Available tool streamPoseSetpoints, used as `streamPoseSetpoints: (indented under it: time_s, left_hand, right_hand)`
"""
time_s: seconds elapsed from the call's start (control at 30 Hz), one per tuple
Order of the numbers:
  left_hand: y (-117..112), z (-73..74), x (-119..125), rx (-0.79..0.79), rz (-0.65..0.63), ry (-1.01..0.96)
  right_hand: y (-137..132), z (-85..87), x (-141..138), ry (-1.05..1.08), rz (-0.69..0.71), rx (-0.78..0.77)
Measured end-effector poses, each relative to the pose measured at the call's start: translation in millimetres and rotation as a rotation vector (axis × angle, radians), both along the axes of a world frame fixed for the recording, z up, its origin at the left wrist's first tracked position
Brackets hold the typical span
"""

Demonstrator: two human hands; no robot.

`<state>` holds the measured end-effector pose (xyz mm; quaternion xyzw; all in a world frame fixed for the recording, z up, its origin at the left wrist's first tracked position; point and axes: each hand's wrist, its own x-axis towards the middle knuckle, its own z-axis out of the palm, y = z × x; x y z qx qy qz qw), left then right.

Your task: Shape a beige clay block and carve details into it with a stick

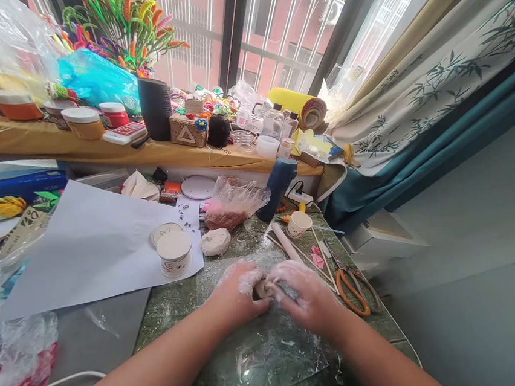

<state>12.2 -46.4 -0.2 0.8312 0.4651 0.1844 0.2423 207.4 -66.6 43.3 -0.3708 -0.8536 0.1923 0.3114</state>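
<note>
My left hand (239, 289), dusted with white powder, curls around a small greyish-white lump of clay (262, 288). From the other side my right hand (301, 292), also powdery, pinches the same lump with thumb and fingers. Both hands are over a clear plastic sheet (272, 349) smeared with white. Most of the lump is hidden by the fingers. Just beyond the left hand sits a larger white clay lump (215, 242). A pale rolling pin (286, 242) lies behind the right hand.
Scissors (356, 293) with orange handles and thin sticks lie to the right. A paper cup (299, 223) stands beyond them. At left, a cup topped with a clay disc (174, 249) stands on white paper (106, 232). A dark blue bottle (277, 188) is behind.
</note>
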Motion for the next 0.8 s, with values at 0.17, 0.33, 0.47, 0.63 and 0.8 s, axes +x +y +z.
streamPoseSetpoints:
  time_s: [0.17,0.33,0.47,0.63,0.8]
  left_hand:
    - [0,1.2,0,-0.004,-0.003,0.016]
    - [0,0.8,-1,-0.042,-0.015,-0.014]
    - [0,0.9,-1,-0.057,-0.002,-0.026]
    - [0,3.2,-1,-0.068,-0.008,-0.025]
    - [0,2.2,-2,-0.064,-0.004,-0.034]
  right_hand:
    - [-1,10.8,-3,0.047,-0.042,-0.016]
    - [20,37.0,21,0.260,-0.451,-0.030]
    - [68,38.6,57,0.382,-0.700,0.015]
    - [115,14.3,79,0.282,-0.729,-0.045]
    - [125,-3.4,77,0.200,-0.733,-0.103]
